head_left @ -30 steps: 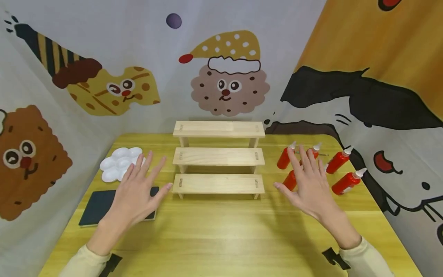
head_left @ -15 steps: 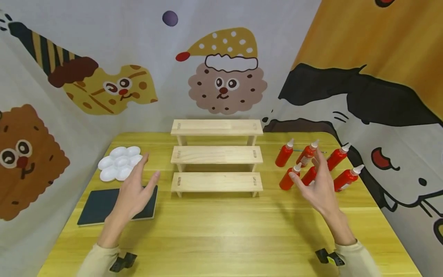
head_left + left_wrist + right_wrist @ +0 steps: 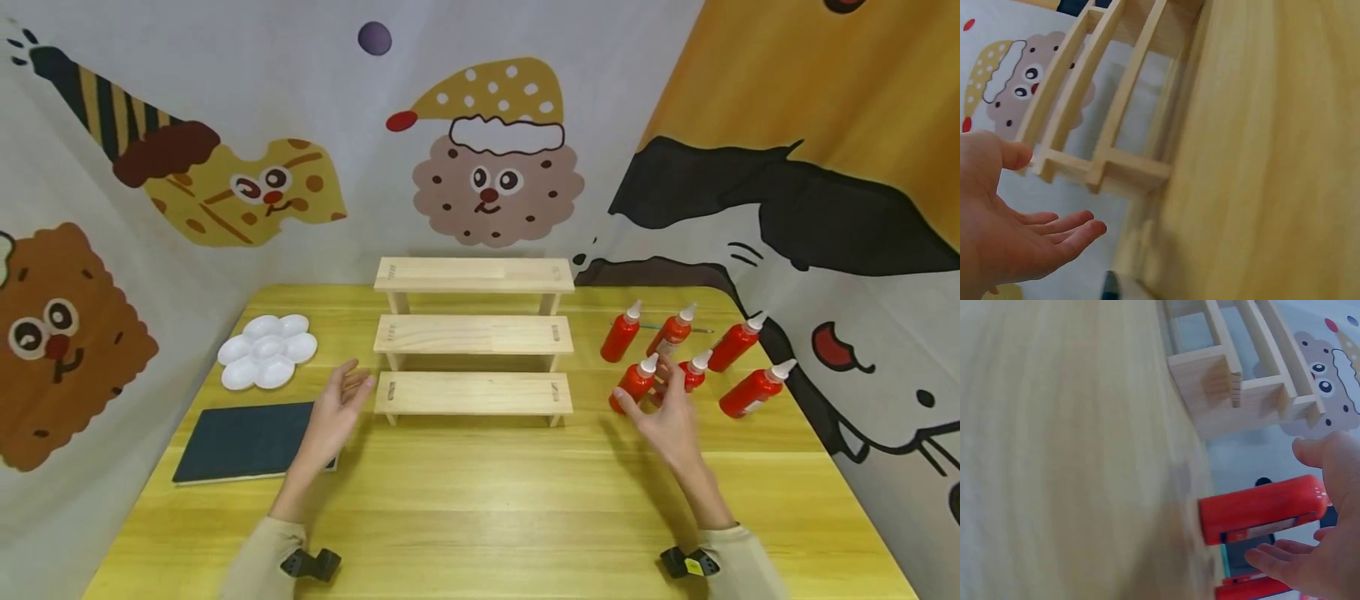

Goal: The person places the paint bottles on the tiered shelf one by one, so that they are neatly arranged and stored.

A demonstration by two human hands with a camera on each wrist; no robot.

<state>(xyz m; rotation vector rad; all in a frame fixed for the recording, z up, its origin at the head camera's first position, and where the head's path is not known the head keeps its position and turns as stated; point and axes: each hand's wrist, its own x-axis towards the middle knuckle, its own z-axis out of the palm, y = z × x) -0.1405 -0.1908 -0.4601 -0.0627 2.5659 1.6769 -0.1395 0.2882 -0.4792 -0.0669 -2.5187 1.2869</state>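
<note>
Right hand (image 3: 670, 425): bending thumb and fingers loosely about the near-left bottle (image 3: 637, 382), released; showing the thumb apart from the red plastic in the right wrist view, leaving fingertip contact impossible to tell.

Near-left bottle: standing upright on the table (image 3: 487, 517), between thumb and fingers, pointing a white nozzle upward.

Left hand (image 3: 333, 417): hanging in the air, grasping nothing, fingers released and slightly bent; covering part of the dark slab (image 3: 243, 442) in the head view.

Other red bottles (image 3: 621, 335), five: standing behind and to the right of the near-left one; one partly hiding behind the right hand.

Thin stick (image 3: 699, 330): lying behind the bottles.

Wooden stand (image 3: 472, 393), three steps: standing between the hands, carrying nothing.

Dark slab: lying flat at the table's left, showing a pale edge.

White palette (image 3: 268, 351), flower-shaped: lying just behind the slab.

Cream sleeves (image 3: 742, 562), two: ending in black wrist devices (image 3: 688, 563).

Printed cloth (image 3: 300, 67): hanging behind, displaying cartoon faces.
</note>
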